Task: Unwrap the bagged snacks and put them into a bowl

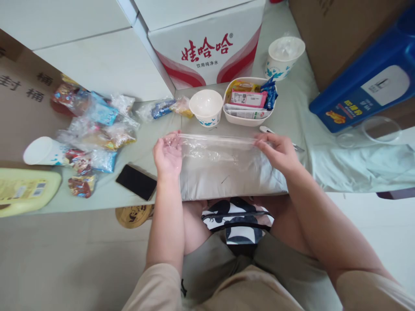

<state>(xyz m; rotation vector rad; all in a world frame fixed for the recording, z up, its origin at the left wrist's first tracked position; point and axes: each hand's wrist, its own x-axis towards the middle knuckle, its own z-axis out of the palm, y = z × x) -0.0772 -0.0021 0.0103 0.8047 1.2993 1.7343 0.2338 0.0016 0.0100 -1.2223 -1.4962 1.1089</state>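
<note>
We count three paper cups (206, 115) on the cloth-covered counter (201, 179): one upright just above the centre of the frame, one at upper right with clear plastic (287, 52) inside, and one tipped over at left. Beside the middle cup is one white tub (249, 121) of packets (248, 98); we cannot count these surely, nor the heap of wrapped packets (103, 113) at left, since they overlap. We also see one phone (136, 182) left of centre, one yellow bottle (29, 192) at the left edge, and one blue jug (366, 82) at right. Both our forearms reach up from the bottom of the frame, spread apart. At the centre, one clear plastic film (215, 140) stretches between our two hands. Our left hand (170, 153) shows its palm, its grip closed on the film's left end; our right hand (275, 149), back uppermost, pinches the right end in a narrow grip.
</note>
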